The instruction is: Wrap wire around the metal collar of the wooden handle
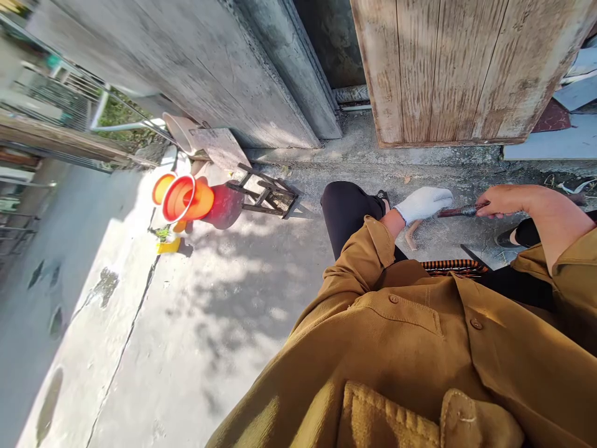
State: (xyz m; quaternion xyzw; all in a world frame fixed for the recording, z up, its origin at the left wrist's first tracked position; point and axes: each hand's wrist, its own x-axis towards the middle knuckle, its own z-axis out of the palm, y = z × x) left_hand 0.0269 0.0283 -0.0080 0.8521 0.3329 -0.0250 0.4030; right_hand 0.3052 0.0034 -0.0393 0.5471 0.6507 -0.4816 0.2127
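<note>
My left hand [423,205], in a white knitted glove, is closed, with its fingers curled toward the right. From under it comes a curved tan piece [412,235] that looks like a bent stick; whether the glove grips it I cannot tell. Close by on the right, my bare right hand [504,200] is wrapped around a dark brown handle [457,211] with a greyish band near the fingers. The handle's left end lies just beside the gloved fingertips, and what it belongs to is not clear. Both hands are low, between my knees.
I sit on a seat with orange-and-black weaving [452,267]. Wooden boards [448,68] and a grey panel [186,62] stand ahead. To the left are a wooden stool frame [265,193], orange-red buckets [180,199] and a yellow pot [168,246] on concrete ground [224,348].
</note>
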